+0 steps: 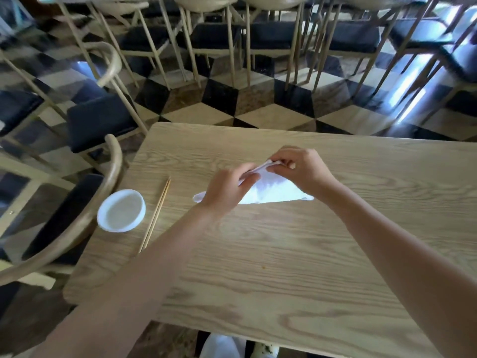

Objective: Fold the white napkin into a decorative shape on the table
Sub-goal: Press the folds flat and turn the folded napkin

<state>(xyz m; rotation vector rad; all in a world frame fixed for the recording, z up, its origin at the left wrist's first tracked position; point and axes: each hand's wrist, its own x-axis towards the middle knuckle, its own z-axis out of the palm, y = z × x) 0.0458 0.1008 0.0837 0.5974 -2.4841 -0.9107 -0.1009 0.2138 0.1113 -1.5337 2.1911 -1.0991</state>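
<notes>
The white napkin lies near the middle of the wooden table, folded into a triangle. The right hand has its grip pinched tight on the napkin's top corner. The left hand pinches the left edge. A small white bowl and two chopsticks sit well off to the left.

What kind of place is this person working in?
Most likely a restaurant or café dining room. Rows of matching chairs with dark cushions stand on a chequered floor, and the wooden table holds chopsticks and a small white dish beside the napkin.
</notes>
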